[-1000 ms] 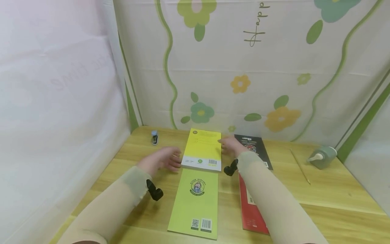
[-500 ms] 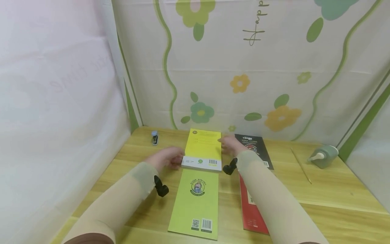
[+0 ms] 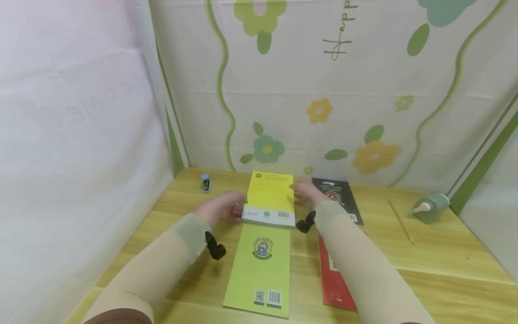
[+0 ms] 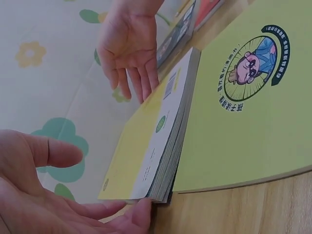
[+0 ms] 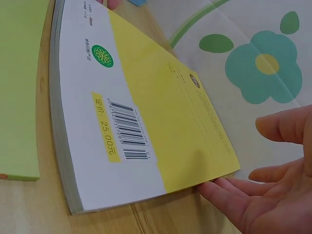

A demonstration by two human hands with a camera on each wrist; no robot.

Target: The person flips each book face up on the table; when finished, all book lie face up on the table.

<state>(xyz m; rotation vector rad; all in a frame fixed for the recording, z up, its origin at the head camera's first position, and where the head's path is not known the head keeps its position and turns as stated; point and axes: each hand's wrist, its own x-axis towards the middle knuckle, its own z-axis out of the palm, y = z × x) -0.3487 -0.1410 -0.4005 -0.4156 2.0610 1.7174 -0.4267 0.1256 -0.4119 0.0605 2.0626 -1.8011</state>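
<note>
Fingers [image 4: 139,213] of the left hand [image 3: 220,208] and right hand [image 3: 308,193] spread wide, thumbs held apart, on either side of a yellow-and-white book [image 3: 270,193] lying flat between them. Left fingertips touch its left edge close to the near corner; right fingertips meet the right edge, toward the far end. Nearer the wearer than both sets of fingers, a green booklet [image 3: 259,270] lies just beside the book's near edge, a narrow strip of wood surface [image 3: 457,252] showing between. More wood runs left of the left fingers, toward a small blue-capped jar [image 3: 205,183]. Just right of the right fingers lies a black booklet [image 3: 344,193], with a red one [image 3: 332,285] nearer, partly hidden by the forearm; farther right are a thin stick [image 3: 399,220] and a grey-green bottle [image 3: 432,208]. The book's cover carries a green seal, a barcode and the price "定价: 25.00元". Chinese characters ring the green booklet's cartoon badge, above a QR code and barcode. "Happ" runs sideways up the flowered backdrop [image 3: 283,76] beyond the fingers.
</note>
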